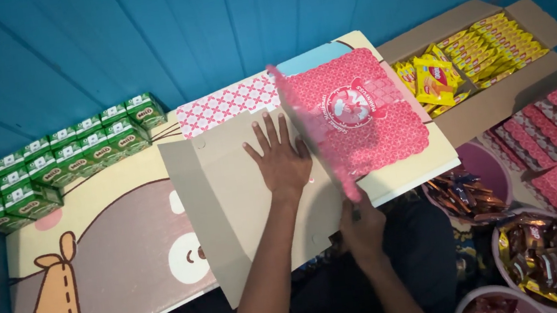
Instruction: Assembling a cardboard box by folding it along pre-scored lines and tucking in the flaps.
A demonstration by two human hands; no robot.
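Your right hand, nearest you, grips the pink box flap, half-raised; your left hand presses flat, fingers spread, on the unfolded cardboard sheet; folding has barely begun.

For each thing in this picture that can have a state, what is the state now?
Pink patterned box blank: unfolded, one panel lifted.
Left hand: flat, fingers spread, pressing the blank's plain side.
Right hand: gripping the blank's near edge.
Cardboard carton: open, holding yellow packets.
Green drink cartons: upright, in rows.
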